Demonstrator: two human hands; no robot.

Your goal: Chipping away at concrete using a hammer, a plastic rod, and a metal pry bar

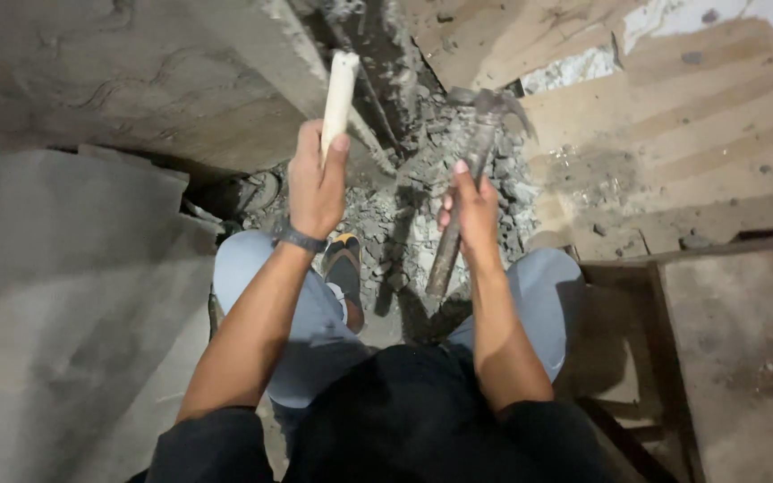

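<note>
Hammer point(471, 179), rusty metal with a claw head, gripped partway along its shaft by the right hand point(474, 210), fingers point(447, 213) wrapped fully closed around it, thumb pressed along the shaft, head pointing up and away over a heap of broken grey rubble point(404, 215), lower end of the shaft hanging free below the fist toward the lap. Choked-up grip near the middle, probably for short controlled blows rather than full swings. Pale rod-like tool point(340, 94), possibly a chisel or a light-coloured handle, clenched in the left hand point(317, 183), fingers curled tight, thumb laid up along its side, tip aimed toward the dark gap in the broken concrete, likely to keep it steady against the surface. Dark wristband point(301, 239) on the left wrist. Further out, light blue trousers point(315, 331) over bent knees, spread either side of the rubble, and one foot in a black sandal with an orange strap point(344, 264) planted among the fragments. Grey concrete slab point(118, 80) on the left, brown wooden boards point(673, 134) on the right, a dusty wooden frame point(735, 340) at lower right. Far end of the pale tool blurred, so contact with the concrete impossible to confirm. Hammer head soft with blur, exact shape uncertain. Depth of the dark hole lost in shadow. Other foot hidden, body cut off at the bottom edge
</note>
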